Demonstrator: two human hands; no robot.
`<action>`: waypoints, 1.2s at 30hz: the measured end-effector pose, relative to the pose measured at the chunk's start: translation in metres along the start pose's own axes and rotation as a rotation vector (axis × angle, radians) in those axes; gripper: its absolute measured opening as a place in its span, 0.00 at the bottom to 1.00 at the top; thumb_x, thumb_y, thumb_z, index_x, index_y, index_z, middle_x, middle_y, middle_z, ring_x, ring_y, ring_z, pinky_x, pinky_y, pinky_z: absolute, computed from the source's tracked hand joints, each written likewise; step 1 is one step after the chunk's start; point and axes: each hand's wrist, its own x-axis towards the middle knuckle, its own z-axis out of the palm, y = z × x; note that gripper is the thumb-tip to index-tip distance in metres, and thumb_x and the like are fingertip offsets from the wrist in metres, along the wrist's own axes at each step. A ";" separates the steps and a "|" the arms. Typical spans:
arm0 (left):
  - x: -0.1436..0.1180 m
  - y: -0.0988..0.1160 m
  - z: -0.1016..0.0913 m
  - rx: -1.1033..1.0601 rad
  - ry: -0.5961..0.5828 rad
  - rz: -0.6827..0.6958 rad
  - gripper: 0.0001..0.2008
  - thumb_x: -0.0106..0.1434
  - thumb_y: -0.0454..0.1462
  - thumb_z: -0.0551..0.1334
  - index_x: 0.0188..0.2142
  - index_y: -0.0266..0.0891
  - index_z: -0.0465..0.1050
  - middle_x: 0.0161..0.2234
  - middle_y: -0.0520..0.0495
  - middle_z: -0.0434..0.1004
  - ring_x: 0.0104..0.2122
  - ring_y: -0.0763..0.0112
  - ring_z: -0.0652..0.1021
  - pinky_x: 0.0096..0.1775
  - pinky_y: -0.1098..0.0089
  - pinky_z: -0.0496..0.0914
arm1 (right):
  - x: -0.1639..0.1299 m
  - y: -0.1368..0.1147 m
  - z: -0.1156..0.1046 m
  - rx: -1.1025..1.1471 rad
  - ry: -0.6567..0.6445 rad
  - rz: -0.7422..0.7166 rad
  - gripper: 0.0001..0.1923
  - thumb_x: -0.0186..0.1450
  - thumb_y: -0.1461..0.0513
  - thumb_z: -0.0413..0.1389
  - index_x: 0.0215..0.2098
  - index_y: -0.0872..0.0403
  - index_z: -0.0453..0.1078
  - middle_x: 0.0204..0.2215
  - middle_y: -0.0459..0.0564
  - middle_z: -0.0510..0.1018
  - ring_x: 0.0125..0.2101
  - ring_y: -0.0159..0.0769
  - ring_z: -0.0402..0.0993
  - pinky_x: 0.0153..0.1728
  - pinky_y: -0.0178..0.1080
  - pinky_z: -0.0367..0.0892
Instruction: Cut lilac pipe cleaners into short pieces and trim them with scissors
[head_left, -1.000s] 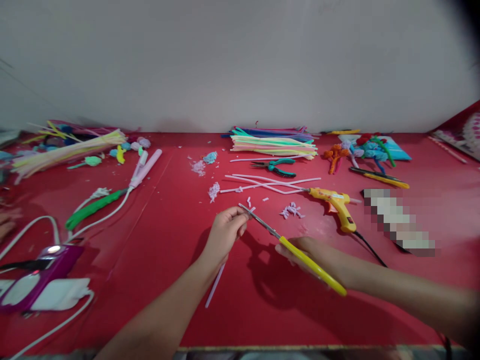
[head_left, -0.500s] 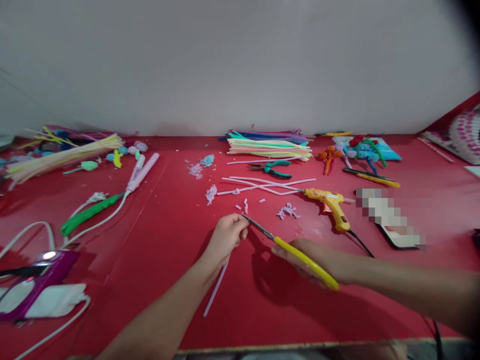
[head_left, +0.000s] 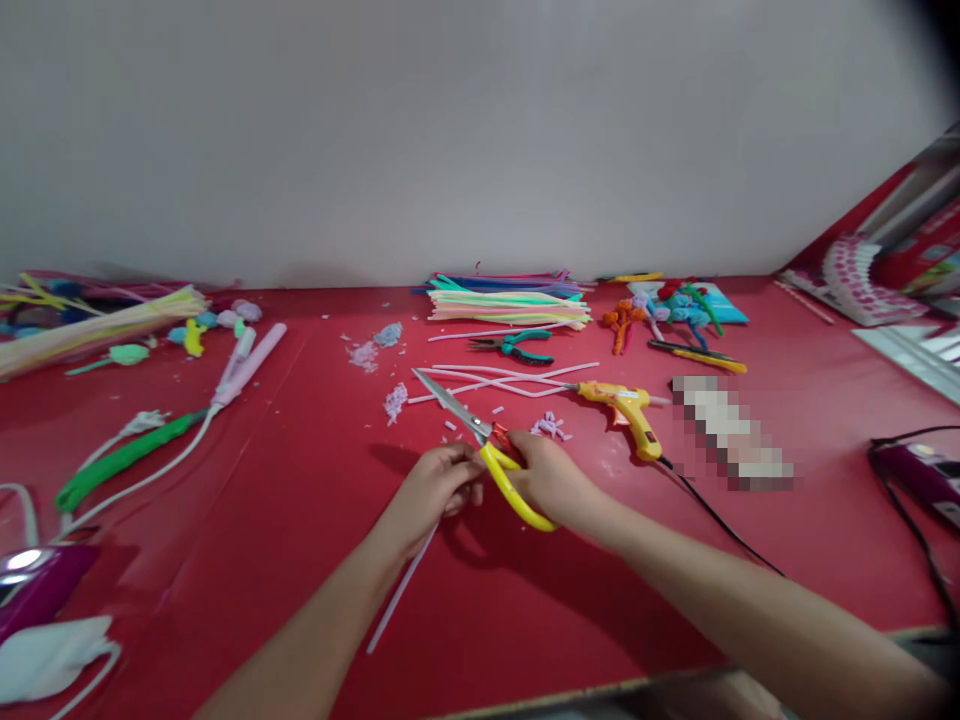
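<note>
Lilac pipe cleaner (head_left: 401, 590), in the head view, slants down out of the left hand (head_left: 442, 485), to the left of the yellow glue gun (head_left: 626, 410) and nearer the wearer; its upper end is hidden by the fingers. The left hand is curled, pinching the pipe cleaner between thumb and fingers. The right hand (head_left: 551, 475), also left of the glue gun and nearer than it, is wrapped around the yellow handles of the scissors (head_left: 480, 428), whose blades lie together, pointing away and leftward. The two hands are just beside each other; whether they touch, I cannot tell. Small lilac offcuts (head_left: 551, 425) are heaped just left of the glue gun, and long lilac stems (head_left: 495, 380) cross one another by its nozzle. Teal-handled pliers (head_left: 517, 347) lie beyond these, left of the glue gun, with a bundle of coloured stems (head_left: 510, 300) farther back. Orange fuzzy shapes (head_left: 622, 315) lie straight beyond the glue gun, while a pixelated slab (head_left: 731, 430) lies to its right. Well to the glue gun's left, a pink tool (head_left: 251, 365) with a white cord rests on the red tabletop (head_left: 300, 560).
</note>
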 end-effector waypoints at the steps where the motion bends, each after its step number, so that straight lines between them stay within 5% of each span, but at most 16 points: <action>1: 0.000 -0.001 -0.001 0.009 -0.006 0.007 0.07 0.56 0.38 0.55 0.29 0.34 0.62 0.16 0.53 0.67 0.11 0.87 0.53 0.16 0.78 0.42 | 0.002 0.001 0.005 0.029 0.007 -0.007 0.09 0.53 0.57 0.52 0.25 0.55 0.58 0.19 0.41 0.63 0.20 0.25 0.55 0.19 0.29 0.50; 7: 0.001 -0.001 -0.003 0.083 -0.011 -0.015 0.09 0.57 0.40 0.55 0.30 0.34 0.62 0.18 0.51 0.69 0.12 0.86 0.54 0.16 0.78 0.44 | 0.005 0.009 0.016 0.177 0.041 -0.033 0.09 0.52 0.58 0.52 0.25 0.55 0.57 0.18 0.40 0.59 0.20 0.24 0.54 0.19 0.28 0.51; 17: -0.004 0.006 0.007 0.220 -0.047 -0.115 0.12 0.56 0.44 0.57 0.30 0.35 0.64 0.20 0.48 0.73 0.12 0.83 0.60 0.14 0.79 0.48 | -0.006 0.008 -0.002 0.301 0.004 -0.115 0.05 0.54 0.61 0.50 0.25 0.55 0.57 0.19 0.40 0.61 0.21 0.24 0.56 0.21 0.28 0.54; 25: -0.004 0.005 0.007 0.181 -0.081 -0.093 0.09 0.58 0.41 0.54 0.30 0.37 0.62 0.15 0.54 0.67 0.11 0.83 0.55 0.15 0.79 0.46 | -0.006 0.010 -0.007 0.331 -0.015 -0.075 0.03 0.57 0.62 0.47 0.27 0.54 0.58 0.14 0.37 0.57 0.15 0.23 0.53 0.18 0.27 0.51; 30: -0.001 0.004 0.004 0.115 0.030 -0.029 0.09 0.58 0.41 0.55 0.28 0.37 0.62 0.17 0.55 0.66 0.12 0.84 0.56 0.15 0.79 0.46 | -0.007 0.007 -0.016 0.219 0.024 -0.057 0.15 0.58 0.52 0.49 0.24 0.54 0.56 0.15 0.38 0.57 0.16 0.23 0.54 0.17 0.28 0.49; 36: 0.000 0.005 -0.004 0.053 0.151 0.055 0.09 0.58 0.42 0.54 0.28 0.38 0.61 0.14 0.59 0.59 0.11 0.84 0.52 0.15 0.79 0.44 | -0.032 -0.004 -0.055 -0.106 -0.163 0.001 0.23 0.58 0.43 0.44 0.24 0.54 0.58 0.16 0.40 0.62 0.17 0.25 0.57 0.19 0.30 0.51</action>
